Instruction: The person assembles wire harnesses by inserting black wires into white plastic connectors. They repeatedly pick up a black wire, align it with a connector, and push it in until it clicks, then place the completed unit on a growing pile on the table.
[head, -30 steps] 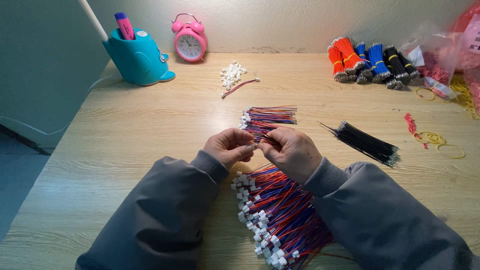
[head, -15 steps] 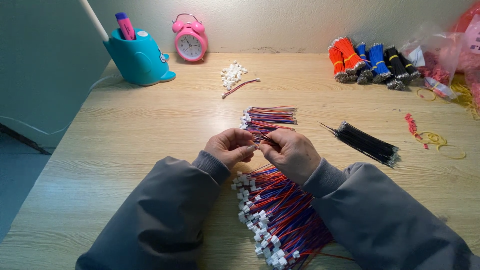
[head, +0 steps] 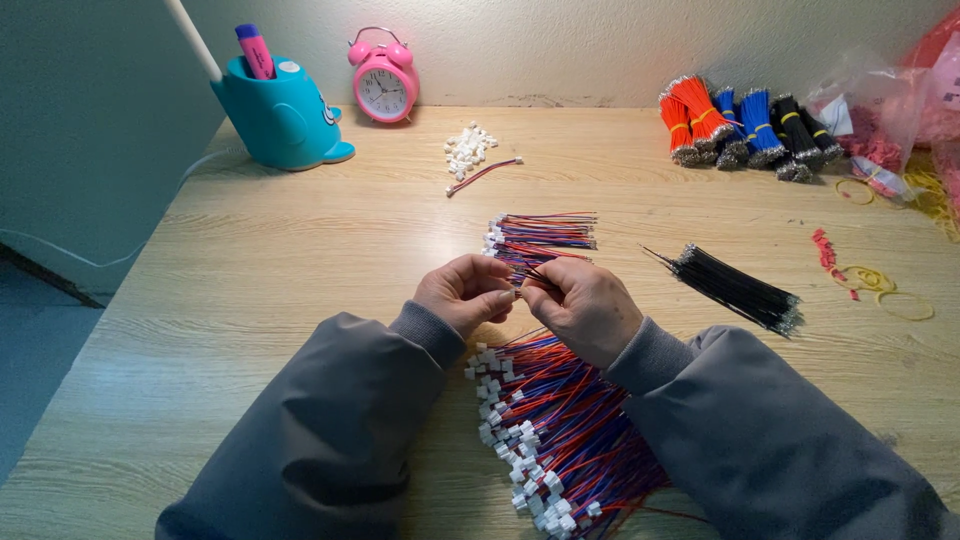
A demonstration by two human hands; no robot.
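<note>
While both my hands meet above the big wire pile (head: 565, 430), my left hand (head: 465, 292) has its fingers (head: 497, 297) pinched shut on a small white connector (head: 513, 294), and my right hand (head: 583, 305) has its fingers closed on thin wires (head: 530, 272) running to that connector. Taking the wire pile as my mark: the connector sits just past its far end, a smaller wire bundle (head: 540, 235) lies beyond that, black wires (head: 735, 288) lie to the right, loose connectors (head: 468, 148) are far off toward the wall, with a pink clock (head: 381, 88) and blue holder (head: 280, 118) far left. All rest on the wooden surface (head: 280, 270).
</note>
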